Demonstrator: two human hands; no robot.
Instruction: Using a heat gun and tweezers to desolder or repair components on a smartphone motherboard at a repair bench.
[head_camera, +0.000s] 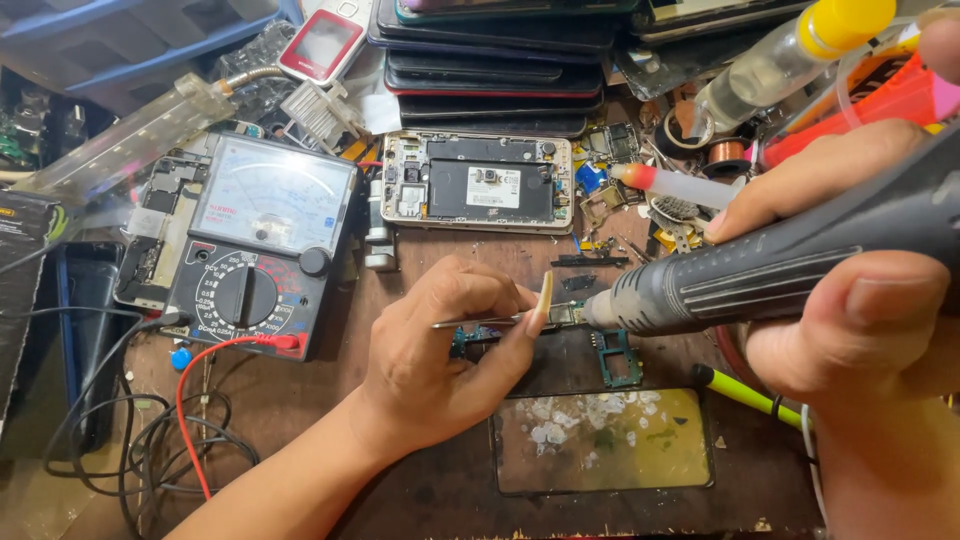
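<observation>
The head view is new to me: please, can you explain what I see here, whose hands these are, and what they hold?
A camera on the person's head looks down at a cluttered repair bench. The left hand holds thin metal tweezers against a small circuit board. The right hand grips a grey hot-air tool, nozzle at that board. Nearby lie an analog multimeter, an opened phone, stacked phones and a glass plate.

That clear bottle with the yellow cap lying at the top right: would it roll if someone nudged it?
Probably: the clear bottle is round and lies on its side across clutter, so a nudge might roll it. It looks like light plastic. The yellow cap seems on, so spilling seems unlikely.
</observation>
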